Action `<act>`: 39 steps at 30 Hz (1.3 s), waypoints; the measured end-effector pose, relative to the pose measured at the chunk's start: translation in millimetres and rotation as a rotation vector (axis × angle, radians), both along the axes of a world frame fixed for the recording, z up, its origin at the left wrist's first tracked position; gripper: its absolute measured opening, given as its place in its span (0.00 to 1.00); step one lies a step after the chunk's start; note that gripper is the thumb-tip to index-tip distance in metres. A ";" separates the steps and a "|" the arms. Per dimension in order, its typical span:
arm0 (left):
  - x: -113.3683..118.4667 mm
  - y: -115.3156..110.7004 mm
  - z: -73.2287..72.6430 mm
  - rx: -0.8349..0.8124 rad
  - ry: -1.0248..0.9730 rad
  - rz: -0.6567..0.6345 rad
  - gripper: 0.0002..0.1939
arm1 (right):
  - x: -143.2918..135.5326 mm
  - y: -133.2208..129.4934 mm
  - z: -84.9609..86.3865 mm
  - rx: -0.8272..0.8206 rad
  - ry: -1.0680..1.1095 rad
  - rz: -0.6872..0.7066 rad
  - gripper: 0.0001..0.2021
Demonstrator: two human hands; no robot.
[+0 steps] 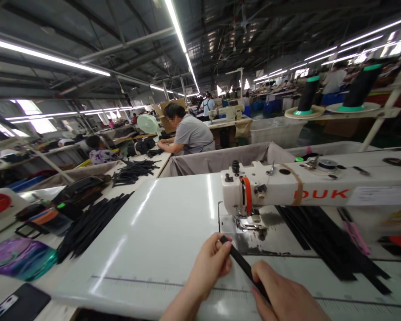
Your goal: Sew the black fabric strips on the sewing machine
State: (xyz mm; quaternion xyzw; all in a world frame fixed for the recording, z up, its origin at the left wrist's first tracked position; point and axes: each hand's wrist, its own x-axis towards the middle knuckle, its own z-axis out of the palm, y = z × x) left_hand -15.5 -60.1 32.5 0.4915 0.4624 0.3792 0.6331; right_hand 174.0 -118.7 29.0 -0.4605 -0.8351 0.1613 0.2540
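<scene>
A narrow black fabric strip (pixel 243 264) runs slantwise between my two hands, over the front of the pale table. My left hand (pixel 211 262) pinches its upper end between thumb and fingers. Farther down the strip, my right hand (pixel 280 290) has its fingers closed around it; the lower end is hidden by that hand. Just beyond my hands is the white sewing machine (pixel 234 191), with its presser foot (pixel 252 226) over a metal plate. More black strips (pixel 330 240) lie under the machine arm, to the right of my hands.
Pink-handled scissors (pixel 356 234) lie beside the strips on the right. Black strip bundles (pixel 93 223) lie left of the table. A phone (pixel 18 303) and a shiny purple-teal pouch (pixel 23 258) are at lower left. Beyond a cloth-lined bin (pixel 220 158), a person in grey (pixel 192 131) works.
</scene>
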 end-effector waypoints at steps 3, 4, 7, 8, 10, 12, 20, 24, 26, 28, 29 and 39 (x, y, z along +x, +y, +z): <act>-2.2 29.3 0.4 -0.022 0.131 -0.101 0.22 | -3.2 29.4 14.9 -0.107 0.053 0.207 0.13; -1.0 37.4 -0.8 -0.032 0.196 -0.113 0.18 | -2.2 40.4 16.1 -0.060 0.051 0.287 0.17; 7.9 55.2 -8.9 -0.021 0.298 -0.098 0.08 | 2.8 68.7 7.1 0.229 -0.114 0.365 0.17; 11.5 58.7 -12.5 0.029 0.334 -0.072 0.05 | 4.2 74.7 1.6 0.336 -0.175 0.363 0.16; 17.1 62.9 -19.3 0.203 0.455 0.018 0.03 | 6.4 80.5 -8.5 0.490 -0.255 0.354 0.16; 18.6 64.4 -24.0 0.380 0.584 0.111 0.06 | 7.7 79.8 -14.8 0.538 -0.277 0.357 0.18; 6.2 52.6 -21.9 0.752 0.895 0.020 0.03 | 10.2 78.0 -25.0 0.553 -0.267 0.245 0.22; 11.9 48.2 -23.6 0.811 0.848 -0.042 0.07 | 8.6 80.4 -32.6 0.568 -0.272 0.164 0.23; 15.0 48.4 -25.7 0.823 0.818 -0.019 0.08 | 7.4 80.2 -35.0 0.563 -0.278 0.163 0.22; 16.6 48.8 -27.6 0.829 0.805 0.003 0.08 | 6.9 79.9 -37.2 0.573 -0.275 0.170 0.21; 16.9 48.9 -28.1 0.831 0.806 0.007 0.09 | 6.9 79.8 -38.2 0.576 -0.275 0.170 0.21; 16.3 48.5 -26.1 0.834 0.863 -0.050 0.09 | 11.1 79.2 -36.6 0.623 -0.338 0.207 0.21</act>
